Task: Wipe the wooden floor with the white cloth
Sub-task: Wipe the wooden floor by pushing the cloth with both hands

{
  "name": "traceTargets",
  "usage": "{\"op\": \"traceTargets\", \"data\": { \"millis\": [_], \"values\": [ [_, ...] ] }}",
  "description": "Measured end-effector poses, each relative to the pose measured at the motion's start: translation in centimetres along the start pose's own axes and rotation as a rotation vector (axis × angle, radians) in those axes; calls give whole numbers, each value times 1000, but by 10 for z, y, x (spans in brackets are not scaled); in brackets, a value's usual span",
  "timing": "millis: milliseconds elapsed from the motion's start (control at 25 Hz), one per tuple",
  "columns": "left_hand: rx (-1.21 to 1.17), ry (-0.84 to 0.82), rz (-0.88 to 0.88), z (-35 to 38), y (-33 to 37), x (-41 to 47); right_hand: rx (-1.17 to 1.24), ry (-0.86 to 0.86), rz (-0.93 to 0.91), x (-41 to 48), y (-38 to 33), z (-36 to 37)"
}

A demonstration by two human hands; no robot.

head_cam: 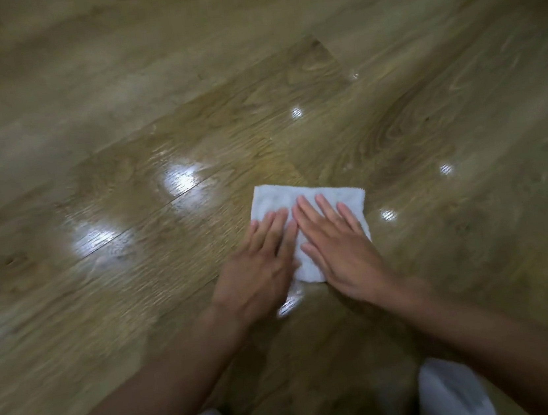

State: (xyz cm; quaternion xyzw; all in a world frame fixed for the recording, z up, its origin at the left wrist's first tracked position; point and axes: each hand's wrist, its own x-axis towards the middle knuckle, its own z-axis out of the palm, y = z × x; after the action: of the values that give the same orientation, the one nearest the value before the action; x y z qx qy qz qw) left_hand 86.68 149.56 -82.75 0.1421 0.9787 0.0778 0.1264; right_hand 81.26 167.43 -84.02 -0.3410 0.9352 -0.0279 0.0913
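Wooden floor [113,89]: it fills almost the whole view you have from your head camera. The brown planks run on a slant from lower left to upper right, and their grain shows clearly. Bright patches of reflected light sit on the glossy boards to the left of the cloth, with smaller glints to its right. The left side of the picture is smeared with blur.

Your forearms: both are bare and come in from the bottom corners, meeting toward the middle of the floor.

Your knees [452,392]: two pale, white-clad shapes show at the bottom edge, one under each arm, both blurred. You cannot tell more about them.

White cloth [285,199]: it lies folded into a rough square, flat on the floor just right of centre and beyond your knees. Its far edge and far corners are uncovered; its near part is under your hands.

Your right hand [341,250]: it lies palm down on the right half of the cloth, fingers stretched out flat and slightly spread, gripping nothing.

Your left hand [261,272]: it lies palm down on the cloth's left near corner, fingers straight and close together, flat rather than curled. Its fingertips sit just beside your right hand's fingers, and its heel rests over bare floor.
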Motion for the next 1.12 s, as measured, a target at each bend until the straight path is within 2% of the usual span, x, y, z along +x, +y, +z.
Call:
{"op": "traceTargets", "data": {
  "millis": [80,160,280,400,480,560,720,840,920,1000,1120],
  "values": [
    [-2,12,-63,-2,-15,13,-4,-57,-95,36,7,-8],
    [18,28,-197,-14,-45,28,44,-104,-152,91,8,-17],
    [13,16,-326,-30,-80,44,22,-103,-215,148,0,-24],
    [-7,61,-322,-24,-63,28,-47,-24,-259,121,-4,-16],
    [-43,90,-320,-11,-33,-6,-60,-6,-366,80,-8,-9],
    [-48,26,-316,-7,-10,-35,-85,-19,-498,60,-8,-4],
    [23,-16,-449,-19,-46,-55,-114,-115,-743,119,-37,-19],
    [-32,-71,-666,-28,-88,-79,-148,-151,-825,170,-94,-17],
    [-56,-86,-746,-29,-101,-90,-163,-156,-833,182,-119,-18],
    [-88,-93,-781,-31,-93,-94,-153,-153,-850,174,-118,-20],
    [-55,-142,-697,-28,-49,-98,-181,-192,-926,124,-88,-25]
  ]
}}
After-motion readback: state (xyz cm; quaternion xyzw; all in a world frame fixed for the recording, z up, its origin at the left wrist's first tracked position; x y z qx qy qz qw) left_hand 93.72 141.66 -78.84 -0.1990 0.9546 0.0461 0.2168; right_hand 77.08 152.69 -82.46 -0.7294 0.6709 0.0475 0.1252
